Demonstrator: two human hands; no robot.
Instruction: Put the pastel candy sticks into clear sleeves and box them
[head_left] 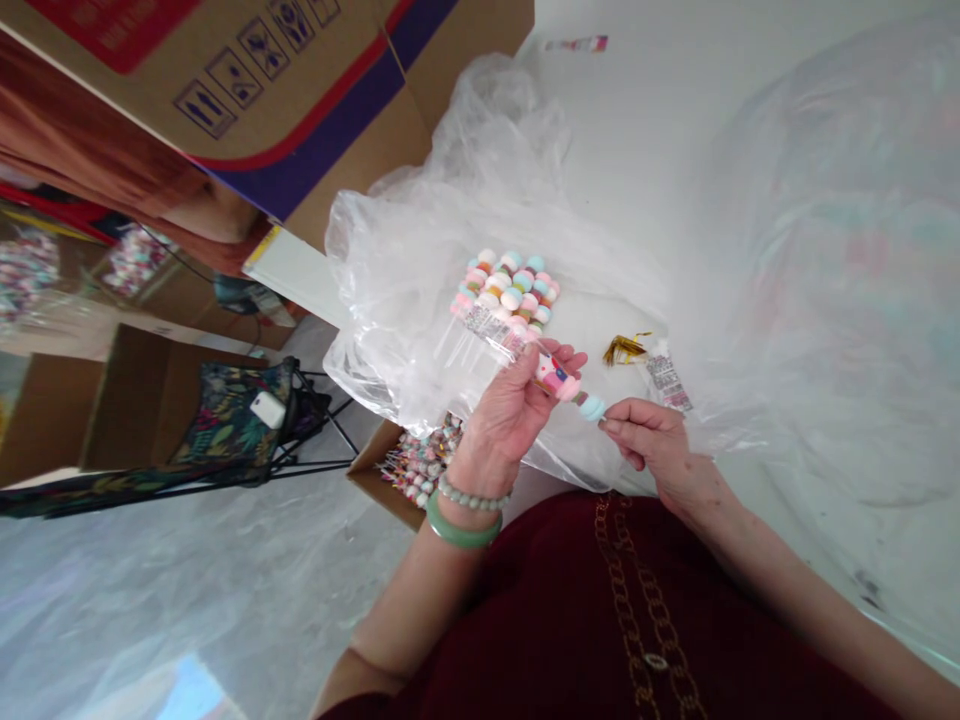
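Note:
My left hand (pixel 510 410) grips a candy skewer (pixel 559 380) wrapped in clear film, with pink and pale blue sweets showing. My right hand (pixel 645 435) pinches the skewer's pale blue end between its fingertips. Just beyond my left hand, a stack of similar skewers (pixel 506 295) with pastel round sweets lies on a crumpled clear plastic sheet (pixel 420 260). To the right of the skewer and above my right hand are a small bunch of gold twist ties (pixel 625 350) and a printed packet strip (pixel 666 380).
An open cardboard box of wrapped skewers (pixel 416 470) sits below my left wrist. A large printed carton (pixel 225 90) stands at upper left. A folding stool with floral fabric (pixel 225 430) holds a white phone (pixel 268 408). Bags of sweets (pixel 135 260) lie farther left.

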